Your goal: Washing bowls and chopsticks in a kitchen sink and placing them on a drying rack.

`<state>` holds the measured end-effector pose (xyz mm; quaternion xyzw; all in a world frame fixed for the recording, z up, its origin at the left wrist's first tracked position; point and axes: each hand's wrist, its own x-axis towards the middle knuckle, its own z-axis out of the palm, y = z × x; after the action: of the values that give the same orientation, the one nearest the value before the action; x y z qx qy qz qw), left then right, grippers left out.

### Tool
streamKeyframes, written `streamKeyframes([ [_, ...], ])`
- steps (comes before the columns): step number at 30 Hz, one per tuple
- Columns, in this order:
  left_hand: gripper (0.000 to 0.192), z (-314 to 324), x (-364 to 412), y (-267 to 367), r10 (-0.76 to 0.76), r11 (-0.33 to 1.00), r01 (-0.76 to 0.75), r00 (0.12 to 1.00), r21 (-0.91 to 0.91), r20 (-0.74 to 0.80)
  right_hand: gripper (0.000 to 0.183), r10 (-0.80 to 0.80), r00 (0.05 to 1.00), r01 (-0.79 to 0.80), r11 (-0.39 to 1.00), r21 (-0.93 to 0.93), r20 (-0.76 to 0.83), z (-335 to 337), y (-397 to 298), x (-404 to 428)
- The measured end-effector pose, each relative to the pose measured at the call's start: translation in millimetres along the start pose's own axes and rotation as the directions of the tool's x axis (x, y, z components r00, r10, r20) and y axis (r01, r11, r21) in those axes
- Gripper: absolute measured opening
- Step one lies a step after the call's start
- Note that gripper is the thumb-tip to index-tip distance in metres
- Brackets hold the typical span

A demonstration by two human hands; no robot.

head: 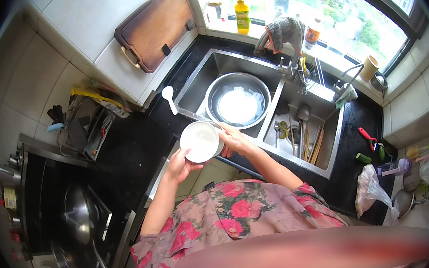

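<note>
My left hand [179,165] grips the lower left rim of a white bowl [199,140], with the thumb over its edge. On the other side, my right hand [233,138] holds a second round dish [220,149] that shows behind the white bowl; most of it is hidden. Both dishes are held in front of the near edge of the sink. Just beyond them, a stainless steel basin [238,100] with water in it sits in the left sink bowl [208,65]. A white spoon [169,99] lies at the sink's left corner.
Chopsticks [315,145] and a ladle [303,112] lie in the right sink bowl [334,153]. A cloth [286,34] drapes over the faucet. To the right are a red peeler [367,136], cucumber pieces [363,158] and a plastic bag [369,190]. A wok [79,215] stands at left.
</note>
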<state>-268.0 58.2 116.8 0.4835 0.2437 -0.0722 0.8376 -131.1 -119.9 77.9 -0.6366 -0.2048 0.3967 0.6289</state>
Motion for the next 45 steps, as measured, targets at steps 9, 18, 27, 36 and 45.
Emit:
streamKeyframes([
  [9, 0.036, 5, 9, -32, 0.084, 0.992, -0.103, 0.973, -0.079, -0.215, 0.05, 0.071, 0.969, -0.087, 0.994, 0.059, 0.238, -9, 1, -2],
  [18, 0.041, 21, 8, -36, 0.101, 0.993, -0.084, 0.971, 0.086, -0.217, 0.065, 0.114, 0.958, -0.136, 0.988, 0.067, 0.264, -20, -3, -6],
  [27, 0.076, 76, 25, -16, 0.408, 0.729, -0.285, 0.911, 0.622, -0.061, 0.063, -0.064, 0.997, 0.071, 0.969, 0.239, -0.036, -48, 23, 0],
  [36, 0.071, 63, 19, -21, 0.221, 0.88, -0.182, 0.974, 0.439, -0.039, 0.061, -0.968, 0.244, 0.474, 0.071, -0.877, 0.053, -130, -84, -49],
  [45, 0.052, 25, -6, -35, 0.167, 0.984, -0.177, 0.953, -0.021, -0.252, 0.062, -0.996, 0.082, 0.359, -0.013, -0.933, 0.045, -174, -117, -48],
])
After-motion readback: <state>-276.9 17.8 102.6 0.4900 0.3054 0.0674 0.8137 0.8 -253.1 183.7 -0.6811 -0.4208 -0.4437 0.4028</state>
